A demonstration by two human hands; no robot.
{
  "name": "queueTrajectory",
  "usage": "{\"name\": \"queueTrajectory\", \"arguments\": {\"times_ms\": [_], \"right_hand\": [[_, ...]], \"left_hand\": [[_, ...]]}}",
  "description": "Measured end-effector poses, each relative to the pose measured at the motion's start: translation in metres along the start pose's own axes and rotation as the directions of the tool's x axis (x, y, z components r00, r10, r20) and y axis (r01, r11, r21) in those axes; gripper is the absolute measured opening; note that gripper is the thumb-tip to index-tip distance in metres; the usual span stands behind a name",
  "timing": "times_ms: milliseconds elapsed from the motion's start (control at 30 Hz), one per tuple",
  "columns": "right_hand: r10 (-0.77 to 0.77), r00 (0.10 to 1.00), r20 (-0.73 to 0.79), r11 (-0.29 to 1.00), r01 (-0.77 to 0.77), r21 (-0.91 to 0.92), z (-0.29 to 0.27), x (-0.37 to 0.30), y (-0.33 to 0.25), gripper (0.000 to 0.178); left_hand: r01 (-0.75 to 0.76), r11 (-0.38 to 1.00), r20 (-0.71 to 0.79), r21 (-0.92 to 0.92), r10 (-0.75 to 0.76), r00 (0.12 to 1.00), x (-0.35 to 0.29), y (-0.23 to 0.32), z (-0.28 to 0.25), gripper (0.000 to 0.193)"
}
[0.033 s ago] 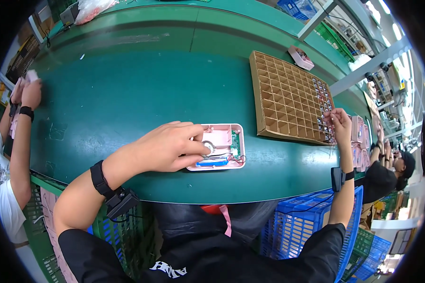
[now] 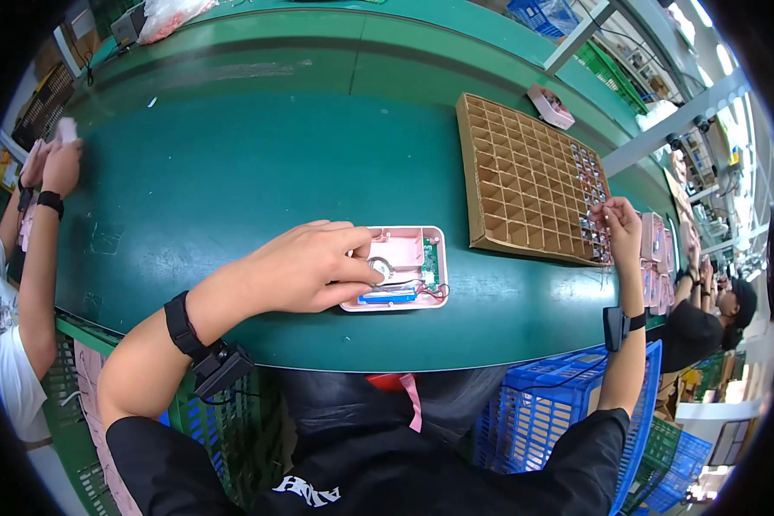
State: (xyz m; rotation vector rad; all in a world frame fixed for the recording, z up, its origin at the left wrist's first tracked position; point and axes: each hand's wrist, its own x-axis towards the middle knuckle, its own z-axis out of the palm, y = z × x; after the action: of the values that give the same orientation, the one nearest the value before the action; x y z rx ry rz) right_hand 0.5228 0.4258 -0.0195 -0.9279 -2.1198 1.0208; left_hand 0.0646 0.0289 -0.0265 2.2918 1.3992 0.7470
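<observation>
**Centre frame and right of frame: 2 hands at work, 1 on the case (image 2: 410, 248), 1 at the tray (image 2: 471, 176)**

And what a split of attention we have! The pink case lies open on the green table (image 2: 258, 181), just below the middle of the frame. To do this well, I'd say, the left hand (image 2: 314, 262) wants to keep the case steady with light fingertips, easy on the round part (image 2: 379, 270) and clear of the thin wires (image 2: 422, 290) at the lower right of the case. Over at the tray, a clean pinch on 1 piece at a time, drawn straight up, looks the safe play; a sideways tug could catch a neighbouring piece or the cardboard walls.

Now the hands! The left is half-curled over the case's left side, fingers a little apart, fingertips at the round part, just above the blue battery (image 2: 391, 297). Gripping or merely resting? Cannot tell from this angle.

Right of frame, the right hand (image 2: 621, 230) is over the tray's lower right end, where small parts (image 2: 586, 176) fill the cells. Thumb and fingertips are narrow, nearly together, but whether anything is pinched there is too small to tell.
</observation>
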Motion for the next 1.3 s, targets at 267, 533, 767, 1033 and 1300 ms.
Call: {"name": "queueTrajectory", "arguments": {"times_ms": [267, 533, 767, 1033, 1300], "right_hand": [[-0.152, 0.984, -0.098, 0.911, 0.178, 0.373, 0.041, 0.003, -0.092, 0.012], [-0.272, 0.943, 0.193, 0.676, 0.045, 0.736, 0.184, -0.021, -0.197, 0.014], [-0.413, 0.857, 0.309, 0.539, -0.043, 0.841, 0.255, -0.035, -0.209, 0.021], [-0.333, 0.918, 0.216, 0.527, -0.009, 0.85, 0.257, -0.026, -0.211, 0.038], [-0.287, 0.882, 0.374, 0.77, -0.02, 0.638, 0.303, -0.038, -0.211, 0.094]], "left_hand": [[0.012, 0.999, 0.016, -0.032, -0.012, 1.0, 0.0, -0.003, -0.009, 0.022], [-0.051, 0.995, -0.252, -0.087, 0.028, 0.967, 0.001, -0.015, 0.023, 0.024], [-0.028, 0.981, -0.494, -0.192, -0.072, 0.867, 0.004, 0.002, 0.002, 0.051], [-0.166, 0.928, -0.466, -0.334, -0.009, 0.885, 0.009, 0.009, 0.003, 0.053], [0.05, 0.843, -0.358, -0.535, -0.28, 0.891, 0.007, 0.006, 0.005, 0.059]]}}
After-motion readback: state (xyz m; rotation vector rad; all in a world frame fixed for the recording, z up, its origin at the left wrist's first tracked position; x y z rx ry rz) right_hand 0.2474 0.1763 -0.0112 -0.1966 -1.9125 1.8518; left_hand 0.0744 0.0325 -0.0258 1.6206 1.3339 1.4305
